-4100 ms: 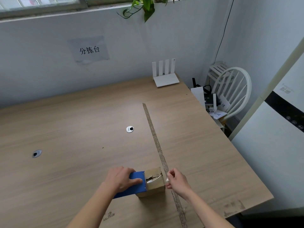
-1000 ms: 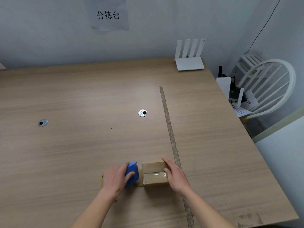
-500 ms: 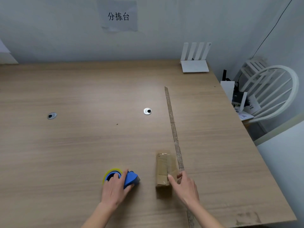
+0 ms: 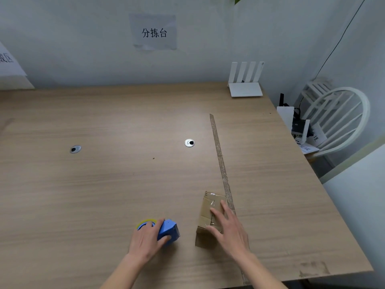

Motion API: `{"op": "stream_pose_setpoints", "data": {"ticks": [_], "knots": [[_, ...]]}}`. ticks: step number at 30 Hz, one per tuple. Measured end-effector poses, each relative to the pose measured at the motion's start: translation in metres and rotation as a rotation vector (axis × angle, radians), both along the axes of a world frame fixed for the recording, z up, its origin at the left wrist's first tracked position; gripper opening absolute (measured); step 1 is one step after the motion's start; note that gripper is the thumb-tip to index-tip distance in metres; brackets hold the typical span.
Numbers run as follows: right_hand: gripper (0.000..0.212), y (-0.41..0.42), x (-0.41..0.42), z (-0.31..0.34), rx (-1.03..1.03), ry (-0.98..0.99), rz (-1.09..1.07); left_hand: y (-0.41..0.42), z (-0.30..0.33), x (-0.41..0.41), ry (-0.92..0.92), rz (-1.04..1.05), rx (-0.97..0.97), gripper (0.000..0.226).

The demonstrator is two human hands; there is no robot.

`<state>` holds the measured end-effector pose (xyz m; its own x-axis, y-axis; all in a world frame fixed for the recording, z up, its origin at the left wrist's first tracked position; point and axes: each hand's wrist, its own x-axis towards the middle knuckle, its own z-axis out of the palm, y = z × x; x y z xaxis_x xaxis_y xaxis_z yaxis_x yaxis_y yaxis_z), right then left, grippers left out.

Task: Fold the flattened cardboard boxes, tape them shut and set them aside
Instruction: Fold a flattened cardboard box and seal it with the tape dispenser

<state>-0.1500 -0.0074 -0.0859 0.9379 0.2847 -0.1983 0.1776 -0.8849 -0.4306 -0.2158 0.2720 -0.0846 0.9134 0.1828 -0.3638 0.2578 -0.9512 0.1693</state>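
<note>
The small cardboard box [image 4: 211, 213] sits on the bench [image 4: 104, 184], near the front edge, just left of & touching or nearly touching the long worn tape strip [image 4: 220, 163] stuck along the benchtop. Clear tape is seen across its top seam, so it is judged folded & sealed, w/ only setting aside left. It is judged light, prob. empty; walls fairly stiff but crushable if squeezed hard, & the taped top likely a bit slick. Best taken by the two long sides, thumb on one & fingers on the other, not by the taped seam.

The right hand [image 4: 229, 228] is laid on the box top, fingers [image 4: 216, 212] straight & spread, pressing or resting, nothing clenched. The left hand [image 4: 148, 236] is wrapped over the blue tape dispenser [image 4: 168, 230] w/ its yellow-rimmed roll, fingers curled round the body, dispenser resting on the bench just left of the box, not touching it.
</note>
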Motion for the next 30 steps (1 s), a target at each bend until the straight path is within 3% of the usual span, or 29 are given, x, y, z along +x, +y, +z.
{"op": "stream_pose_setpoints", "data": {"ticks": [5, 10, 11, 14, 16, 21, 24, 30], "knots": [[0.065, 0.004, 0.004, 0.006, -0.004, 0.03, 0.009, 0.003, 0.014, -0.001, -0.101, -0.033, -0.138, 0.053], [0.053, 0.02, 0.01, 0.035, 0.135, -0.163, -0.021, 0.012, 0.047, 0.011, -0.122, -0.143, -0.369, 0.054], [0.049, 0.028, 0.013, 0.043, 0.237, -0.094, -0.001, 0.012, 0.056, 0.015, -0.122, -0.163, -0.397, 0.055], [0.045, 0.052, 0.023, 0.068, 0.638, 0.41, -0.005, 0.01, 0.08, 0.028, -0.152, -0.212, -0.452, 0.058], [0.046, 0.061, 0.03, 0.077, 0.734, 0.513, -0.009, 0.008, 0.093, 0.034, -0.185, -0.254, -0.452, 0.06], [0.015, 0.064, 0.037, 0.09, 0.705, 0.338, -0.077, 0.011, 0.117, 0.042, -0.217, -0.328, -0.435, 0.058], [0.013, 0.064, 0.038, 0.099, 0.635, 0.214, -0.095, 0.01, 0.124, 0.045, -0.208, -0.369, -0.376, 0.06], [0.009, 0.036, 0.034, 0.104, 0.496, 0.188, -0.021, 0.015, 0.118, 0.051, -0.093, -0.429, -0.275, 0.061]]}}
